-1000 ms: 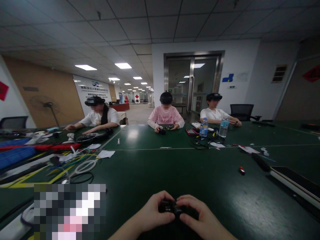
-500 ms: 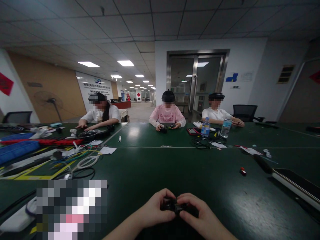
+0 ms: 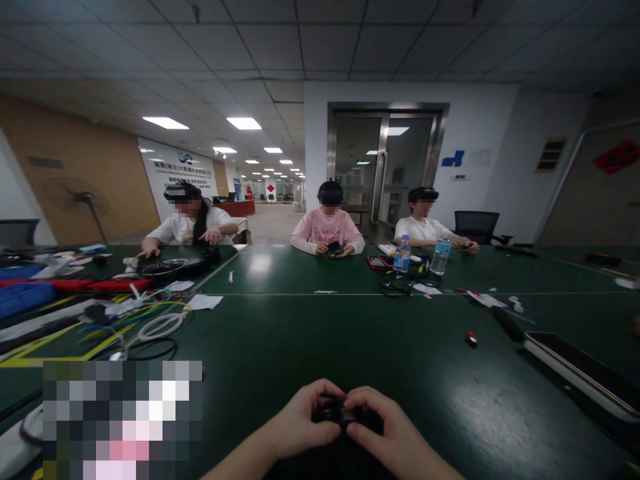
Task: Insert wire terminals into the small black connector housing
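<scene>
At the bottom centre, my left hand (image 3: 303, 420) and my right hand (image 3: 381, 421) face each other above the dark green table (image 3: 280, 340). Between them is a small black object (image 3: 345, 416), pinched by the thumb and fingers of both hands. Its kind cannot be made out, since the fingers cover much of it and its dark surface blends into the shadow. The fingertips of the two hands almost meet on top of it.
Left lie tangled cables (image 3: 160, 327), paper (image 3: 204, 302) and a blue tray (image 3: 25, 300). Right are a small red-and-silver piece (image 3: 471, 339) and a flat dark device (image 3: 583, 370). Two water bottles (image 3: 401, 255) stand farther back. Across the table sit three people wearing headsets.
The whole view has shifted slightly, so things appear farther left. Both my hands keep their grip on the black object. Across the table, the left person has lifted one hand.
</scene>
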A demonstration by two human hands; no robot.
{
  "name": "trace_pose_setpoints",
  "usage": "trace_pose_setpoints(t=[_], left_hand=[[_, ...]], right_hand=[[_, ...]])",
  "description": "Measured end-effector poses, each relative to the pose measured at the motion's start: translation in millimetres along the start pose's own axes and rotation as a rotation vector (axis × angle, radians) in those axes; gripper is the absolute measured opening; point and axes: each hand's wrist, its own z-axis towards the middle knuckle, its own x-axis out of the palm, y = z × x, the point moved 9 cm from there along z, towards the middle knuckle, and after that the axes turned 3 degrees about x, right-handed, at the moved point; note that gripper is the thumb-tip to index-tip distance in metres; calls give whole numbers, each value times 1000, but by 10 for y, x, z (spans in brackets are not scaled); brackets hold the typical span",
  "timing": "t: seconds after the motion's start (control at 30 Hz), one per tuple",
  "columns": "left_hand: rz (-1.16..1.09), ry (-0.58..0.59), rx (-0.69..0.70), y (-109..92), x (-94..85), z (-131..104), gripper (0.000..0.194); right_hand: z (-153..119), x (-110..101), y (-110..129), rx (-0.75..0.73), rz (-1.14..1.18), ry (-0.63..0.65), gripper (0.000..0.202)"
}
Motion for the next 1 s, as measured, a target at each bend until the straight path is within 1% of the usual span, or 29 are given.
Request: trace_pose_setpoints(t=[0.2, 0.33, 0.6, 0.73, 0.87, 1.0], left_hand=[[2, 26, 1, 27, 4, -7, 39], [28, 11, -12, 26, -9, -8, 39], [32, -22, -49, 44, -32, 1, 38], [20, -15, -35, 54, -31, 4, 37], [-3, -16, -12, 34, -23, 4, 37], [-5, -7, -2, 7, -6, 2, 37]], right_hand=[[-8, 19, -14, -11, 6, 0, 19], [4, 28, -52, 20, -21, 12, 20], [4, 38, -52, 43, 12, 14, 19], [5, 43, -45, 43, 26, 12, 19], [1, 31, -18, 29, 34, -5, 19], [-13, 32, -9, 32, 42, 7, 19]])
